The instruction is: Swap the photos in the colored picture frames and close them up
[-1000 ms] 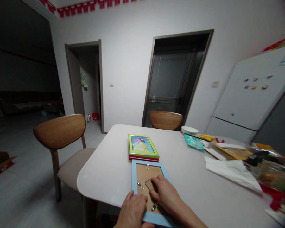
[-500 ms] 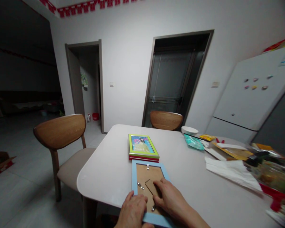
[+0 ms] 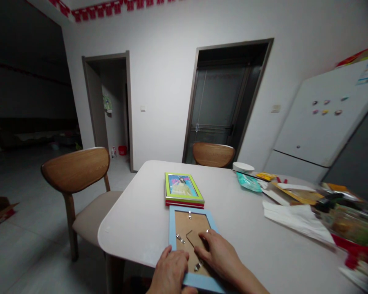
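Note:
A light blue picture frame point(image 3: 172, 228) lies face down at the near edge of the white table point(image 3: 141, 220), its brown backing board with small metal clips showing. My left hand point(image 3: 170, 271) rests on the frame's near left corner, fingers curled down on it. My right hand point(image 3: 218, 255) lies on the backing board, fingertips pressing at the brown stand flap near the right side. Just beyond the blue frame sits a stack of frames point(image 3: 182, 190), green one on top with a picture facing up.
Two wooden chairs stand by the table, one at the left point(image 3: 76, 171) and one at the far end point(image 3: 213, 154). Papers, a white bowl point(image 3: 243, 167), a teal packet point(image 3: 248, 182) and packaged clutter cover the table's right side. A white fridge point(image 3: 322, 122) stands at the right.
My right hand has slid slightly toward me and to the right on the backing board, uncovering a clip at the right edge. The left hand has stayed on the frame's corner.

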